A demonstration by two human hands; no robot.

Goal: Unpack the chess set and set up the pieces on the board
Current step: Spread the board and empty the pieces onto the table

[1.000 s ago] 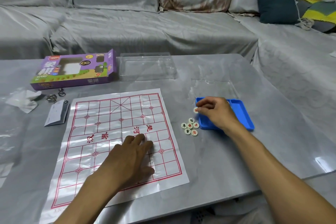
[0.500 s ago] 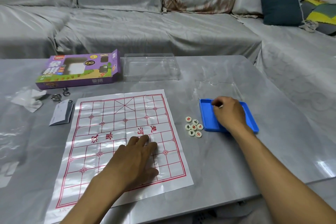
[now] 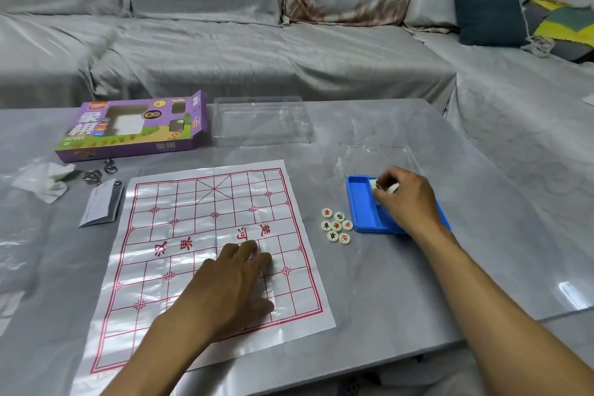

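The right hand [image 3: 406,199] has its fingers curled round pale round pieces [image 3: 373,184] over the far end of the blue tray [image 3: 364,206], pinching them at the fingertips; how many it holds cannot be told. Just to the left of that grip and a little nearer the person, seven loose pieces [image 3: 336,226] lie in a tight cluster on the grey table [image 3: 401,292], touching one another, close beside the tray's left wall. Further left of the grip lies the paper board [image 3: 205,228] with its red grid, flat on the table and bare of pieces. The left hand [image 3: 231,286] rests palm down on the board's near half, fingers straight and spread, holding nothing. Well beyond the board from the grip sit the purple box [image 3: 131,128] and a clear plastic lid [image 3: 262,120].
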